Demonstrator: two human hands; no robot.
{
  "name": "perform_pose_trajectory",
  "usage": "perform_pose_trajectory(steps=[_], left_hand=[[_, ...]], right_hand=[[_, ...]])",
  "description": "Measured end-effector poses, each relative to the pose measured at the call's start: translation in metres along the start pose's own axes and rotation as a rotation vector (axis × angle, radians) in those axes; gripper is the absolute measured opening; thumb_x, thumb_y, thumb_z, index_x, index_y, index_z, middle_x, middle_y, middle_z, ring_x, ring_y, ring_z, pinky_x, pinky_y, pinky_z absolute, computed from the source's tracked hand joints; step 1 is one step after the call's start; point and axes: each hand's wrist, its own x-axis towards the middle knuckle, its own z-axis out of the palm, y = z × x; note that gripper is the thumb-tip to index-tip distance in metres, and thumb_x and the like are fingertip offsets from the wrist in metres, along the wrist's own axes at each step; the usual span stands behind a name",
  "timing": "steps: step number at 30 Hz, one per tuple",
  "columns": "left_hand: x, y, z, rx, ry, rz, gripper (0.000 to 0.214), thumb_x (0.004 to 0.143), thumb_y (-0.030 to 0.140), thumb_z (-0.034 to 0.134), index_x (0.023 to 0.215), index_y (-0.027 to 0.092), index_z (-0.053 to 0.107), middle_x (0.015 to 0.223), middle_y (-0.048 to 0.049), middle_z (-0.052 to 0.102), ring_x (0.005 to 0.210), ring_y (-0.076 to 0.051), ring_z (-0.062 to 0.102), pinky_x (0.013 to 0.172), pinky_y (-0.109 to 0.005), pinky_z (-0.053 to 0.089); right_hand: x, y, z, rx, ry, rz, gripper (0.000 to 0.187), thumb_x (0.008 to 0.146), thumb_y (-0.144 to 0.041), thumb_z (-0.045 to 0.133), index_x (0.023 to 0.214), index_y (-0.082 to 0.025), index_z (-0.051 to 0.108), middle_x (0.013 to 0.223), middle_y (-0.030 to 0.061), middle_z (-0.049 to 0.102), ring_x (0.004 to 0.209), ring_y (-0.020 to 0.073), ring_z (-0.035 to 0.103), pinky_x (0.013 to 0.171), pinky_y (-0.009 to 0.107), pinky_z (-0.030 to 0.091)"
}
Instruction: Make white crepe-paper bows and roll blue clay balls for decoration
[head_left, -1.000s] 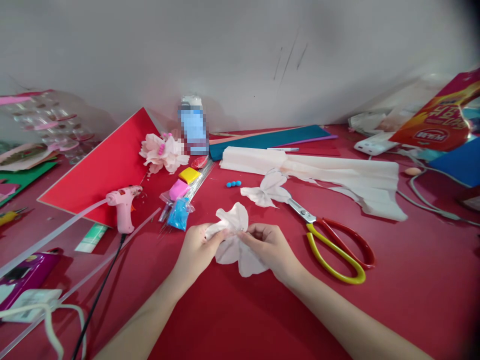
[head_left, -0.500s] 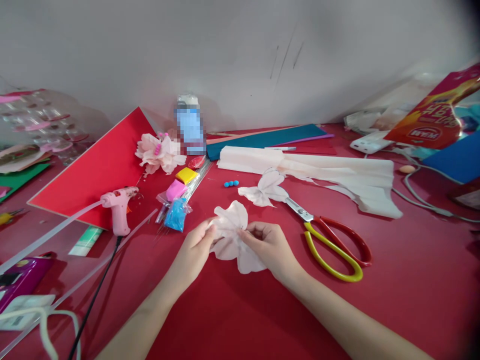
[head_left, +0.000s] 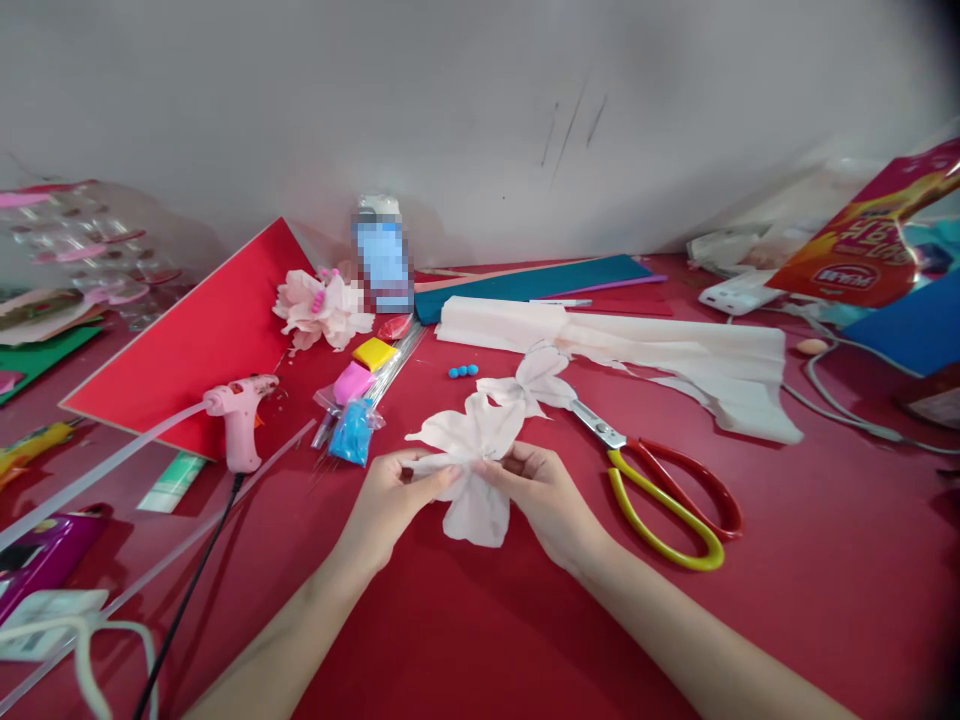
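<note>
A pale pink paper flower [head_left: 480,505] is held between my two hands above the red tabletop. My left hand [head_left: 401,500] pinches a petal near the centre from the left, thumb on top. From the right, my right hand [head_left: 532,490] grips it with thumb and fingers closed near the middle. Just beyond lies a second set of pale paper petals [head_left: 540,378], overlapping the blades of large scissors [head_left: 600,425] with one red and one yellow handle. Several small blue balls [head_left: 463,371] sit in a row behind the flower.
A pink glue gun [head_left: 241,425] and a finished-looking flower [head_left: 322,308] rest on a red board [head_left: 172,345] at left. Clay packets [head_left: 351,430] lie beside thin wires. Pale crepe paper [head_left: 675,345] spreads behind the scissors. A phone [head_left: 384,260] leans on the wall.
The paper flower has turned and its petals are spread differently. My left thumb has moved right, toward the flower's centre. My right hand stays nearly in place.
</note>
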Motion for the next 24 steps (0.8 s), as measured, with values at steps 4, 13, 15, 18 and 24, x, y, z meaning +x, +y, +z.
perform_pose_trajectory(steps=[4, 13, 15, 18, 24], left_hand=[[0.0001, -0.0018, 0.0024, 0.01, 0.011, -0.006, 0.026, 0.068, 0.037, 0.074, 0.082, 0.014, 0.072, 0.078, -0.0053, 0.072, 0.08, -0.02, 0.066, 0.072, -0.027, 0.052], [0.0026, -0.0048, 0.0036, 0.101, 0.071, -0.01, 0.023, 0.067, 0.036, 0.074, 0.074, 0.015, 0.072, 0.071, -0.0027, 0.07, 0.073, -0.016, 0.064, 0.065, -0.022, 0.051], [0.003, -0.0038, 0.0043, 0.123, 0.055, 0.012, 0.022, 0.068, 0.037, 0.073, 0.074, 0.015, 0.072, 0.071, -0.0024, 0.07, 0.073, -0.016, 0.063, 0.064, -0.022, 0.05], [0.0028, -0.0023, 0.0048, 0.172, 0.019, 0.069, 0.024, 0.072, 0.039, 0.069, 0.073, 0.015, 0.072, 0.069, -0.002, 0.068, 0.071, -0.016, 0.061, 0.063, -0.022, 0.048], [0.0015, -0.0004, 0.0033, 0.317, 0.019, 0.154, 0.028, 0.077, 0.04, 0.063, 0.067, 0.015, 0.068, 0.063, 0.0, 0.064, 0.066, -0.015, 0.057, 0.058, -0.022, 0.043]], right_hand=[[-0.0001, 0.001, 0.0005, -0.033, -0.053, -0.015, 0.024, 0.074, -0.039, 0.07, 0.082, -0.017, 0.071, 0.083, 0.0052, 0.072, 0.076, 0.0188, 0.066, 0.073, 0.032, 0.05], [-0.0003, 0.0055, 0.0035, -0.165, -0.042, -0.066, 0.022, 0.076, -0.038, 0.067, 0.08, -0.017, 0.072, 0.077, 0.0042, 0.071, 0.072, 0.0191, 0.065, 0.068, 0.031, 0.05], [-0.0016, 0.0053, 0.0044, -0.178, -0.02, -0.082, 0.022, 0.077, -0.038, 0.067, 0.08, -0.018, 0.072, 0.075, 0.0037, 0.071, 0.072, 0.0191, 0.065, 0.066, 0.03, 0.049], [-0.0033, 0.0055, 0.0051, -0.185, 0.024, -0.103, 0.021, 0.076, -0.038, 0.067, 0.081, -0.019, 0.074, 0.073, 0.003, 0.07, 0.069, 0.0187, 0.064, 0.064, 0.03, 0.048], [-0.0022, 0.0063, 0.0043, -0.187, 0.07, -0.112, 0.019, 0.073, -0.036, 0.071, 0.079, -0.019, 0.075, 0.07, 0.0028, 0.07, 0.068, 0.0197, 0.063, 0.065, 0.032, 0.048]])
